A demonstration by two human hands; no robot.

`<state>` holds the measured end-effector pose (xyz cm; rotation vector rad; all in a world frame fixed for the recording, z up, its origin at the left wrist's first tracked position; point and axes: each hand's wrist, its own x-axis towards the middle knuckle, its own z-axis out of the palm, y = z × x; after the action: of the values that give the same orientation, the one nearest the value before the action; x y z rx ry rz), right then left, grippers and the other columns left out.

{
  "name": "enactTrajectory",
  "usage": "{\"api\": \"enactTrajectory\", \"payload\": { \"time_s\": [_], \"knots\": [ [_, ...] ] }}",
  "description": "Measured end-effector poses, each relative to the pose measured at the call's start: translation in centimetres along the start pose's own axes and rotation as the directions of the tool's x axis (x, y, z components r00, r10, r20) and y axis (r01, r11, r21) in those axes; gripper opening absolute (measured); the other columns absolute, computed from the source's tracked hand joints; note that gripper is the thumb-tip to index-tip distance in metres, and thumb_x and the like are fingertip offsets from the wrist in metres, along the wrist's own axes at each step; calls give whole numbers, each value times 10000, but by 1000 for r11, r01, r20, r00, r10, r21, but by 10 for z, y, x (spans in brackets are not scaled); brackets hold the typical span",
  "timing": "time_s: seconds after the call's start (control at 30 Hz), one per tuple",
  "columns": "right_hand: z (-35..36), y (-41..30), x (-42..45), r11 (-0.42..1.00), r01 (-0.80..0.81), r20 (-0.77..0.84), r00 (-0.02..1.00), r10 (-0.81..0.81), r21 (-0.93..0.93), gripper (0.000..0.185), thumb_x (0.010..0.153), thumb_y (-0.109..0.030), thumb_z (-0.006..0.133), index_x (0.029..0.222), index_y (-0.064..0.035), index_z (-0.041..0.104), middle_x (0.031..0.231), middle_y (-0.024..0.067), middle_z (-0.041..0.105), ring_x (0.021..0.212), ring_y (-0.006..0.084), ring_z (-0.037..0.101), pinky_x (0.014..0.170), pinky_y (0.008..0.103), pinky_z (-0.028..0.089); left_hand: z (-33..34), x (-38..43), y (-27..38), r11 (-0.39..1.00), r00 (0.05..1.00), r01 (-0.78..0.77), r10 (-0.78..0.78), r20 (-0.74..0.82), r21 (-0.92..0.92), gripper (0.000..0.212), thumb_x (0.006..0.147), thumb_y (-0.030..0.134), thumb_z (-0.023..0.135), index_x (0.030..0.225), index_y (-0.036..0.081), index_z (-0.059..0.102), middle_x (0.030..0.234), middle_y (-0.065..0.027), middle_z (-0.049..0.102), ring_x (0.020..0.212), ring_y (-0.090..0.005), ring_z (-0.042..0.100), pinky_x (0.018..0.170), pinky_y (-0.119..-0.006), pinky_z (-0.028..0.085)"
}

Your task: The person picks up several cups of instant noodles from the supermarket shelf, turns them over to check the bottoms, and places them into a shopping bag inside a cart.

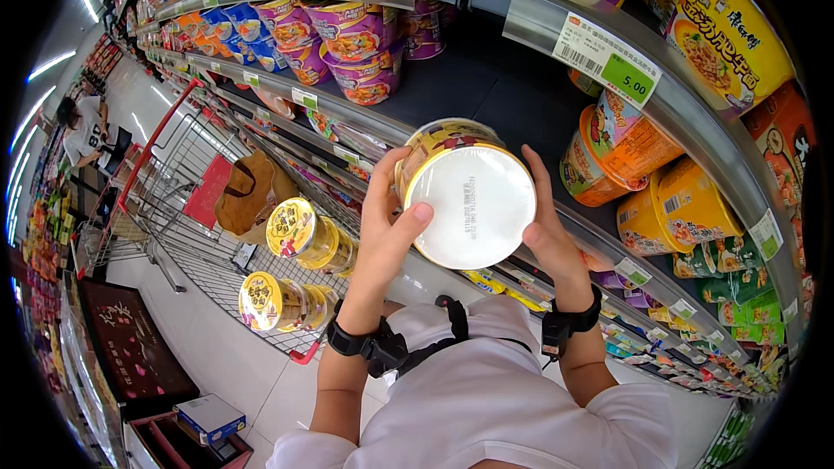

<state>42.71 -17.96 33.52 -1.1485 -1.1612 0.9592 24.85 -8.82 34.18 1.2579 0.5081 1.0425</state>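
Both my hands grip an instant noodle cup (485, 198) between them, its white base with printed characters facing me. My left hand (388, 225) is on its left side, the thumb lying over the base. My right hand (550, 234) holds the right side, fingertips at the rim. The cup is in front of a dark shelf (456, 91). Left of my arms, stacks of yellow-lidded noodle cups (291, 228) (260, 301) stand in a wire shopping cart (195, 260), beside a brown paper bag (251, 198).
Purple noodle cups (355, 32) stand on the shelf at upper left; orange cups (606, 156) and yellow cups (677, 208) lie on their sides at right. Curved shelf edges with price tags run close by. A person (91, 130) stands beyond the cart. A blue-and-white box (210, 417) sits at lower left.
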Motion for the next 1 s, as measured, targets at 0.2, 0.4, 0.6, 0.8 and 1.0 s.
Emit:
{"api": "enactTrajectory", "payload": {
  "time_s": [0.2,0.4,0.6,0.8,1.0],
  "knots": [
    [-6,1,5,984,143,-270,948,-167,-106,1040,700,-603,604,1396,-117,4,1294,265,303,969,238,461,814,322,418,19,-20,-14,998,999,-43,43,-17,-38,940,669,389,709,1332,59,130,1185,-152,386,1105,-235,451,913,-342,398],
    [-22,-46,9,987,11,-57,998,-21,-162,977,728,-422,663,1390,-76,33,1174,250,422,1069,289,444,910,370,372,15,-42,-25,944,892,315,-330,309,99,1078,646,386,729,1365,19,14,1351,-185,228,1234,-269,308,1018,-380,263],
    [-28,-48,20,978,-99,27,994,105,-186,986,722,-492,645,1387,-58,61,1150,257,439,1090,306,454,912,358,369,16,-54,-26,909,827,339,-410,384,240,853,758,364,648,1339,-40,172,1321,-190,313,1232,-252,308,1019,-347,251],
    [-27,-45,20,983,-101,55,992,110,-151,987,718,-503,648,1385,-46,81,1151,256,438,1084,299,453,916,351,358,12,-60,-29,917,842,322,-391,371,235,814,781,338,627,1334,-45,169,1317,-193,322,1218,-250,327,1019,-344,251],
    [-27,-42,18,979,-63,50,996,74,-195,983,718,-503,650,1381,-31,98,1148,258,439,1092,305,451,928,355,353,13,-61,-27,915,840,307,-390,376,263,742,786,321,623,1308,-49,249,1292,-193,362,1199,-248,354,1006,-342,272]
  ]
}}
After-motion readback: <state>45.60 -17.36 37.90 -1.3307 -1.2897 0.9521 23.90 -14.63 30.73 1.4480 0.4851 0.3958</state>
